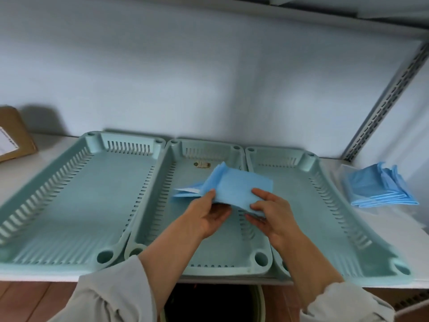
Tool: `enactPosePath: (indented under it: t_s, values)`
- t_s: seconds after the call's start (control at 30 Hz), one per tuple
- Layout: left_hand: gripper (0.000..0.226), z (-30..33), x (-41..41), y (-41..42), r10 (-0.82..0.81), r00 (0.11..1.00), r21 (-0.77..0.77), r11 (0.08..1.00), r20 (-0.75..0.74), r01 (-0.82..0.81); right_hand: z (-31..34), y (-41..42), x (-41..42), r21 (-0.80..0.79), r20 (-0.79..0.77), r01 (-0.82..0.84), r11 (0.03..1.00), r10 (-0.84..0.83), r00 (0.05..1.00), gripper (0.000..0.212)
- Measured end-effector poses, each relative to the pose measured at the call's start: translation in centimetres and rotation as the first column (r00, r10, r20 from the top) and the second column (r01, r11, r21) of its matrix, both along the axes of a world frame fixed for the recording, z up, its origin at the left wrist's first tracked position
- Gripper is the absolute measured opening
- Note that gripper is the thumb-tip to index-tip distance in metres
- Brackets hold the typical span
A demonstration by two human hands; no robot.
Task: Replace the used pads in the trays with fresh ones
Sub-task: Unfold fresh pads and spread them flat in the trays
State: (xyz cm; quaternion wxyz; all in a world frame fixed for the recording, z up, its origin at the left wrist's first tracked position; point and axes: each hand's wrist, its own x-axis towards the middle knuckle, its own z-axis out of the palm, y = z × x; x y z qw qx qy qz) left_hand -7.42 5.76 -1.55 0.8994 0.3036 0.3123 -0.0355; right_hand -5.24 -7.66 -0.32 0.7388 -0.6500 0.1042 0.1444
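A person in pale grey sleeves is holding a folded light-blue absorbent pad above the middle pale-green slotted plastic tray, the second of three trays lying side by side on a white shelf. The left hand is pinching the pad's near edge, thumb on top and fingers curled beneath; the right hand is gripping the pad's near right corner in the same fashion. The pad is partly unfolding, one flap drooping toward 9 o'clock with a white underside showing. The left pale-green slotted plastic tray is sitting at 9 o'clock of the hands, touching the middle tray, and the right pale-green slotted plastic tray is sitting at 3 o'clock, also touching it. A small label is showing on the middle tray's floor at 12 o'clock of the pad. A stack of folded light-blue pads is resting on the shelf at 3 o'clock, just beside the right tray. A brown cardboard box is standing at 10 o'clock, well apart. A perforated grey metal shelf upright is rising at 2 o'clock.
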Motion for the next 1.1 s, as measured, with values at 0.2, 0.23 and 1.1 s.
enactPosePath:
  t_s: [0.2, 0.23, 1.1]
  values:
    - [0.026, 1.0, 0.1, 1.0, 0.088, 0.994, 0.173, 0.980, 0.068, -0.098, -1.1, -0.4, -0.7, -0.880, 0.208, -0.026, 0.475, 0.434, 0.877, 0.054]
    - [0.024, 1.3, 0.0, 1.0, 0.066, 0.994, 0.208, 0.975, 0.090, -0.084, -0.9, -0.3, -1.0, -0.868, 0.230, -0.035, 0.495, 0.464, 0.855, 0.062]
    - [0.027, 2.3, -0.5, 0.8, -0.002, 0.979, 0.578, 0.807, 0.206, -0.120, 0.0, 0.8, -1.1, -0.381, 0.470, 0.132, 0.915, 0.069, 0.880, 0.077]
